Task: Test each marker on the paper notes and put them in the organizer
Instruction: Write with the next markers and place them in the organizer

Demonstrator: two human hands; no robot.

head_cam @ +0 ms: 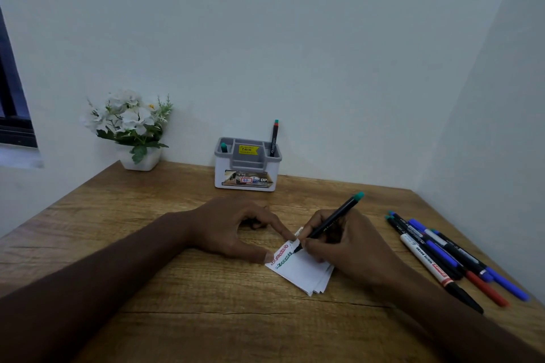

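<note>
Right hand [342,242]: pinches the green-capped marker [330,222], tip on the paper notes [303,270].
Left hand [236,227]: fingertips pin the stack's ten o'clock edge.
Advice: short light stroke, stack held firm.

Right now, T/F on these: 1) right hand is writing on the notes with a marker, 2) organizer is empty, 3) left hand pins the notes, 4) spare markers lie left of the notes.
1) True: the right hand grips a green-capped marker, tip on the paper notes.
2) False: the organizer holds markers.
3) True: the left hand presses their edge.
4) False: the spare markers lie to the right.
</note>
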